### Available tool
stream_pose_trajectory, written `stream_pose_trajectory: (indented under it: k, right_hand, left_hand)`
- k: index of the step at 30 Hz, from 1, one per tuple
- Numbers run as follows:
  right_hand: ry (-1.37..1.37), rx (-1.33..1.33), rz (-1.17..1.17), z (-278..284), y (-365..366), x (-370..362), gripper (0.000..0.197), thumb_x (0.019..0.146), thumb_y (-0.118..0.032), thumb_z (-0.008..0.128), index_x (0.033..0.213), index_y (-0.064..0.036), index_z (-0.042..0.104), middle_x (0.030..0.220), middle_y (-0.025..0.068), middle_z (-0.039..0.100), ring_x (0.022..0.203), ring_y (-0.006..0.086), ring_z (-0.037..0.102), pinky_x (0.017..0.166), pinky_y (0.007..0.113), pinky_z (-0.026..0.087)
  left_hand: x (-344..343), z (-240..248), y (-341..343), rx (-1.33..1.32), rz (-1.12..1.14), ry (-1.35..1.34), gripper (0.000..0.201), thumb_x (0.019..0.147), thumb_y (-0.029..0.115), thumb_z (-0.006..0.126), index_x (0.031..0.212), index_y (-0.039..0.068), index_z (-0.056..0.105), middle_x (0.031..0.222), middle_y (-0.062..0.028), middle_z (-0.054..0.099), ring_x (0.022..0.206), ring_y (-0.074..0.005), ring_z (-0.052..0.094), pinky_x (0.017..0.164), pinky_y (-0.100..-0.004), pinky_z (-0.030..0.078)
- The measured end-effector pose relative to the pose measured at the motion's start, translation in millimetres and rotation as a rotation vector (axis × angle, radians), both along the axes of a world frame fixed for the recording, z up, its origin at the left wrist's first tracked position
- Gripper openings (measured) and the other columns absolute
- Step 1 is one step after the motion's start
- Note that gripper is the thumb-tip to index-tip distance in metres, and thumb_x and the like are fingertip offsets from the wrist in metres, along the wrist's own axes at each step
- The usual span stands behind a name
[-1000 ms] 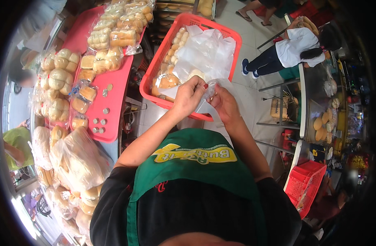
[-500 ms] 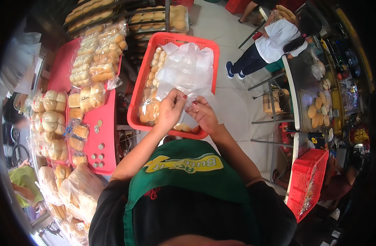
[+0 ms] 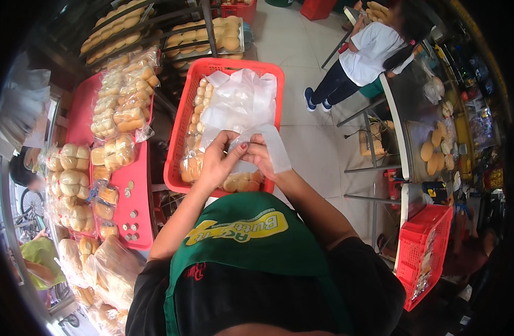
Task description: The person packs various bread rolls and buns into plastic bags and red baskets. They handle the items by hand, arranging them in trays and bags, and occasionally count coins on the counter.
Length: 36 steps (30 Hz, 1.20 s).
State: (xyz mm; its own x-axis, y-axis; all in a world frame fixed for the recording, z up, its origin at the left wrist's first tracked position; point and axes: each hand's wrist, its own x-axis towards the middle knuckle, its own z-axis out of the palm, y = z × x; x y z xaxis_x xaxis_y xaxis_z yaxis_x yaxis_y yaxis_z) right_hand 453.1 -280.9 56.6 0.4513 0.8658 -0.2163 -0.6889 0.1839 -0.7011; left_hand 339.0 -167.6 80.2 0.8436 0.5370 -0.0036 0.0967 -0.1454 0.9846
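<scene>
A thin translucent plastic bag [image 3: 277, 150] is pinched between my two hands, its loose part draped over the back of my right hand [image 3: 261, 160]. My left hand [image 3: 216, 163] grips its other side with thumb and fingers closed, close against the right fingers. Both hands are over the near half of a red plastic crate [image 3: 179, 115]. Inside it, a layer of similar plastic bags [image 3: 240, 103] covers much of the contents. Small bread rolls [image 3: 199, 106] show along the crate's left side, and buns [image 3: 241, 182] show at its near end.
To my left, a red counter [image 3: 135, 185] bears bagged bread [image 3: 75, 179] and several coins [image 3: 131, 227]. Racks with trays of rolls [image 3: 198, 36] stand beyond. At right are a metal-legged table [image 3: 399, 134], a red crate [image 3: 422, 255] and a person in a white shirt [image 3: 371, 50].
My hands have come closer together, and the bag's film now spreads over the right hand. My view has shifted, so the crate appears lower and farther left.
</scene>
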Motion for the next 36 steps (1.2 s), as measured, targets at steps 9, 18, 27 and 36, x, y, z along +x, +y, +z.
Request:
stream_pose_trajectory:
  k: [9,18,27,36]
  right_hand:
    - [0.285,0.313,0.061,-7.5,-12.1,17.5,0.017,0.087,-0.001,0.049,0.102,-0.0033,0.057,0.105,0.0096,0.061,0.106,0.0245,0.059,0.098,0.046,0.046]
    - [-0.16,-0.054,-0.001,-30.2,-58.0,43.5,0.023,0.081,0.004,0.051,0.099,-0.0066,0.059,0.117,0.0128,0.058,0.116,0.0258,0.054,0.1,0.042,0.041]
    - [-1.213,-0.346,0.001,34.0,-15.5,14.5,0.018,0.075,0.002,0.058,0.09,-0.0018,0.067,0.109,0.0194,0.066,0.087,0.0354,0.066,0.076,0.04,0.053]
    - [-1.736,-0.808,-0.281,10.7,-23.3,55.8,0.02,0.075,-0.006,0.059,0.093,0.0009,0.068,0.112,0.0162,0.067,0.082,0.0349,0.067,0.073,0.043,0.055]
  left_hand:
    - [4.5,-40.2,26.0,-0.621,0.362,-0.095,0.016,0.097,0.013,0.048,0.099,0.002,0.06,0.088,-0.0049,0.064,0.077,-0.0142,0.062,0.072,-0.0269,0.051]
    - [-1.9,12.7,64.7,-0.065,0.369,-0.202,0.015,0.098,0.012,0.051,0.089,0.002,0.056,0.074,-0.0009,0.057,0.067,-0.01,0.055,0.062,-0.0263,0.046]
    - [7.2,55.7,-25.7,-0.173,-0.175,-0.359,0.008,0.09,-0.001,0.058,0.096,0.003,0.063,0.096,-0.0015,0.057,0.08,-0.0133,0.055,0.072,-0.0256,0.045]
    - [-14.6,28.4,16.1,0.952,0.18,0.503,0.042,0.077,-0.004,0.053,0.113,0.013,0.065,0.111,-0.0184,0.057,0.075,-0.0358,0.065,0.065,-0.0458,0.055]
